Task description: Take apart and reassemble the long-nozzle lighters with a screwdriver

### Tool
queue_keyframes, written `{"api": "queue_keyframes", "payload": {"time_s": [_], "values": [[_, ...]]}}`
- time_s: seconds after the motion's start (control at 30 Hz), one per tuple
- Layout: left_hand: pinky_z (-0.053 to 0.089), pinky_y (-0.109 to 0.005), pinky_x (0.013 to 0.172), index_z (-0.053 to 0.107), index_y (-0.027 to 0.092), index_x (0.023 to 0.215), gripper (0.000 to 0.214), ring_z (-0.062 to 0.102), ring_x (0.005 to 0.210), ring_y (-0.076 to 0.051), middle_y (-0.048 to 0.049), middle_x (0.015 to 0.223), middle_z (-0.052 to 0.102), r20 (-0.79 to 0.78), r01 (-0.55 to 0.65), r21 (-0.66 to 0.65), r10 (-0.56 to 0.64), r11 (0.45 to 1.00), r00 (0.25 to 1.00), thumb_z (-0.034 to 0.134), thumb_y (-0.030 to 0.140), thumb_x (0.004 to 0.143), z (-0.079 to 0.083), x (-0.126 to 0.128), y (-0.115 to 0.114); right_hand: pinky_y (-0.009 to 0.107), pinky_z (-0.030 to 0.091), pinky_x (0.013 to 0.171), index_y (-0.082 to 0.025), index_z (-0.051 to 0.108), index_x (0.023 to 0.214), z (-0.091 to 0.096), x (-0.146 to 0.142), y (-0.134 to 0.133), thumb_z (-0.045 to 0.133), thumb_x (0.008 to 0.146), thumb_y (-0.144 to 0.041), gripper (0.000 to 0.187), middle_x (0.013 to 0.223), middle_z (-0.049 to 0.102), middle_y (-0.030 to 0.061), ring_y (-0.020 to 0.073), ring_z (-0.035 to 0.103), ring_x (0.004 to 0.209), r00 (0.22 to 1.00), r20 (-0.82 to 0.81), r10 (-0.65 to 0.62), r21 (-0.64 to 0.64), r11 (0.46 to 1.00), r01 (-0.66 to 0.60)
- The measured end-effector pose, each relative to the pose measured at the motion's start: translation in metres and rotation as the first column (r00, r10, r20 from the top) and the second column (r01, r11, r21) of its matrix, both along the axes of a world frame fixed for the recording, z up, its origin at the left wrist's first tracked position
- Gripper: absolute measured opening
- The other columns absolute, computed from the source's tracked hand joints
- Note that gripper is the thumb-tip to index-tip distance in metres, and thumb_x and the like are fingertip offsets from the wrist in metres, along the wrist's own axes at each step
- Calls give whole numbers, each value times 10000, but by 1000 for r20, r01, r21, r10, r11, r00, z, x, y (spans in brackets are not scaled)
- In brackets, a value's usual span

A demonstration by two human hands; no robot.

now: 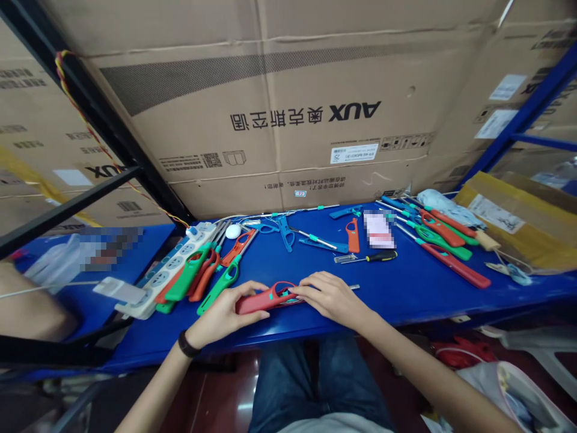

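Observation:
A red long-neck lighter [264, 299] with a teal trigger lies at the front of the blue table [406, 288]. My left hand [223, 314] grips its red handle end. My right hand [329, 296] rests fingers-down over the trigger and the thin metal tube that sticks out to the right. A black band circles my left wrist.
Green, orange and red lighters [202, 273] lie heaped beside a white power strip [169, 270] at left. More lighters [444, 240] lie at right, a screwdriver [376, 257] and blue parts [286, 231] in the middle. Cardboard boxes [288, 96] wall the back. Another person's arm [27, 307] shows far left.

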State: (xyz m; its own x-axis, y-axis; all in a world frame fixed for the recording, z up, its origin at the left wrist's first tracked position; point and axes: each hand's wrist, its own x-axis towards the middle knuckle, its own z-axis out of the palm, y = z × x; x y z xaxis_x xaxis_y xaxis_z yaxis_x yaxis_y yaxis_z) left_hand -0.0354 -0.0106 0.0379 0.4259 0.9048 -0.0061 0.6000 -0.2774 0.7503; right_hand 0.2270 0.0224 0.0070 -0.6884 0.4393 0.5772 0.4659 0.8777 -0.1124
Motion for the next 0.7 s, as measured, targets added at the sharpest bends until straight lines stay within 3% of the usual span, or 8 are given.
{"api": "queue_keyframes", "payload": {"time_s": [0.13, 0.23, 0.43, 0.7], "values": [[487, -335, 863, 621, 234, 1138, 356, 609, 950, -204, -46, 1039, 673, -120, 15, 260, 17, 965, 993, 614, 419, 834, -14, -4, 0, 297, 489, 751, -173, 645, 1072, -9, 0, 1, 470, 951, -209, 215, 937, 703, 48, 176, 630, 832, 1000, 3, -2, 5, 1000, 2], [477, -356, 891, 639, 230, 1116, 343, 588, 986, -212, -59, 1050, 651, -156, 17, 373, 45, 928, 987, 609, 429, 838, -28, -6, 1, 294, 491, 764, -174, 656, 1036, -14, 0, 1, 481, 949, -224, 202, 922, 704, 49, 173, 635, 839, 1000, 11, -10, -18, 1000, 10], [410, -427, 1000, 639, 240, 1122, 373, 573, 1060, -233, -66, 1113, 635, -223, 46, 410, 52, 911, 973, 609, 467, 828, -40, -4, 1, 299, 496, 800, -177, 656, 1026, -20, -1, -2, 485, 946, -212, 192, 924, 707, 52, 169, 643, 865, 998, 55, -28, -33, 999, 30], [393, -451, 1027, 603, 256, 1197, 449, 588, 1062, -229, -50, 1108, 661, -231, 33, 445, 79, 895, 970, 616, 490, 814, -48, -8, 1, 309, 500, 802, -178, 650, 1050, -23, 7, -5, 474, 947, -189, 204, 935, 708, 58, 171, 642, 871, 996, 63, -61, -41, 997, 64]]}}
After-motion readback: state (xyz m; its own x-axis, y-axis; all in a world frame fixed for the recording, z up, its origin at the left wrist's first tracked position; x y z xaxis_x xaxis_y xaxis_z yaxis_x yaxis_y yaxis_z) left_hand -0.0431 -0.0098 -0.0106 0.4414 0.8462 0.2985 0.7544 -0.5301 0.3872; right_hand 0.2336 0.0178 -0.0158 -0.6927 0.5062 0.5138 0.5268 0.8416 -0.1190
